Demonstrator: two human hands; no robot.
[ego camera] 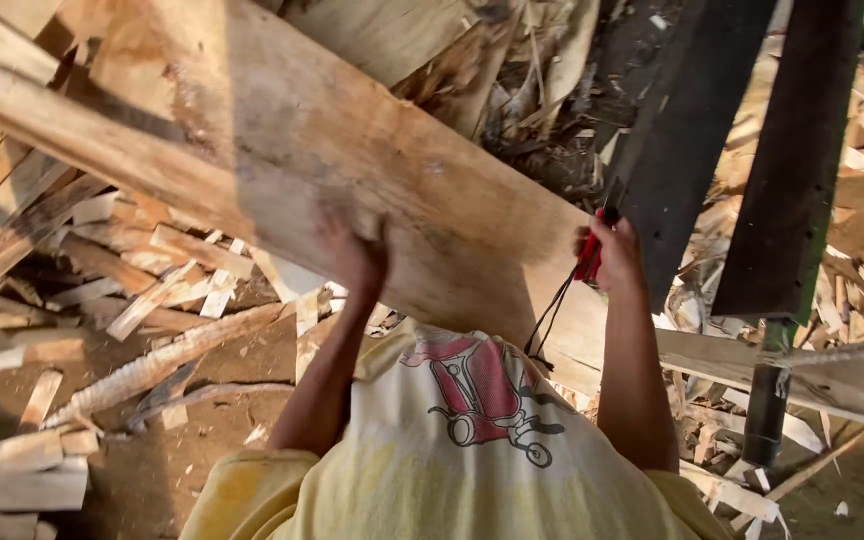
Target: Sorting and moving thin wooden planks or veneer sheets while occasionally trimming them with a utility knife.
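Head view: a broad, rough-sawn wooden plank (352, 150) crosses the frame just ahead of the person's chest. The left hand (354, 258) lies flat against its near face, fingers spread upward and palm pressed to the wood, bracing rather than gripping around anything. The right hand (614, 255) sits at the plank's right end, beside its lower edge, and is clenched around a red-handled tool (589, 258) with a thin dark cord hanging below the fist; what kind of tool it is cannot be told.

The plank's long axis runs from far up-left of the left hand down to the right, ending beside the right hand, so it slopes downward toward that hand. Its wide face is turned toward the person.

It looks stiff and fairly heavy, judging by its width and thickness, with a dry, splintery surface that should not slip but could catch skin. The long edges look like the best places to take hold, one hand near each end to balance the weight.

Right of the right hand, two dark beams (732, 150) rise away. Below and left of the left hand, pale wood offcuts (152, 310) and strips litter the dirt ground (152, 480).
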